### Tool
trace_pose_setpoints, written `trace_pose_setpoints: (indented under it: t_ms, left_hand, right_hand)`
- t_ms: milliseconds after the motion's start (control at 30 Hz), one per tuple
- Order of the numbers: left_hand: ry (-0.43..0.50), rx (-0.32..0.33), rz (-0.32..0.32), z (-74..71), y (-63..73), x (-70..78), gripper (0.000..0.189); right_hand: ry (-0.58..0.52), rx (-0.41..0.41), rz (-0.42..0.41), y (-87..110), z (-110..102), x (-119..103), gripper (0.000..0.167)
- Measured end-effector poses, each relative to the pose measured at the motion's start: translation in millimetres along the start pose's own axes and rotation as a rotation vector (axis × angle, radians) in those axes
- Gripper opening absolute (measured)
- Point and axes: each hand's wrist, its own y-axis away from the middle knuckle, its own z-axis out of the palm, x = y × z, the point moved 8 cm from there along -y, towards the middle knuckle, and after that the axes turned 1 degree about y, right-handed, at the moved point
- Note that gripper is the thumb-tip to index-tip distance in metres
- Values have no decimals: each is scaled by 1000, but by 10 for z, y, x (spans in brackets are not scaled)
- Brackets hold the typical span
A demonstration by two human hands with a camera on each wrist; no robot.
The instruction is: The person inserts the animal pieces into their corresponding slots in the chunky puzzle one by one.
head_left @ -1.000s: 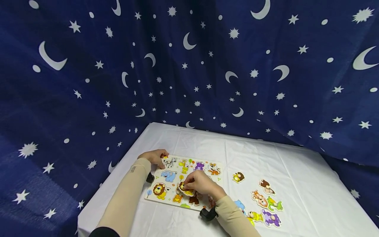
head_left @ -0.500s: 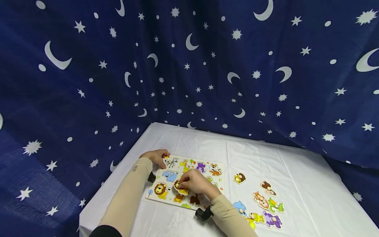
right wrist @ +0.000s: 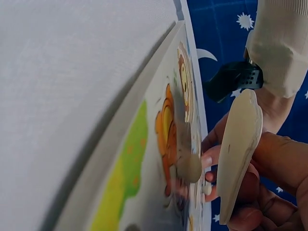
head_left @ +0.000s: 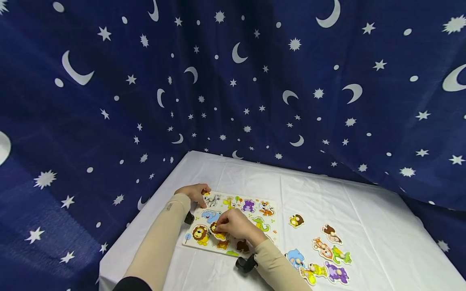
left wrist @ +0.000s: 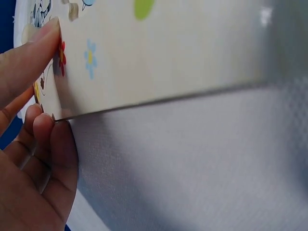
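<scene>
Above the near left part of the board [left wrist: 183, 53], just beside the lion picture [head_left: 200, 234], holding the lion piece [right wrist: 236, 156] off the surface in curled, pinching fingers of the right hand [head_left: 236, 223]. At the far left corner, gripping the board's edge with the left hand [head_left: 193, 193], thumb on top. Could drop askew from a loosened pinch; could strike a knob [right wrist: 193, 168] below, if lowered tilted; could meet a board skidding from an eased left grip. Pointing mane end to the far left, with the long axis slanting toward the near right, pale underside down.
</scene>
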Motion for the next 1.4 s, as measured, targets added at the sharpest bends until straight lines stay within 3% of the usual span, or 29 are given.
trace_pose_setpoints:
  t_ms: [433,800,1167,1400]
  left_hand:
    - [-2,-9,-15,-1,37,26,60]
    - [-50,-7,22,8,5,23,56]
    - [-53,-2,30,-6,26,42,55]
    - [-28,-11,54,1,39,63,57]
  right_hand:
    - [42,5,-29,-88,126,-94,9]
    - [53,-3,-58,-135,215,-166,13]
    - [90,20,-48,-220,273,-209,14]
    - [123,40,-84,-247,319,-280,12]
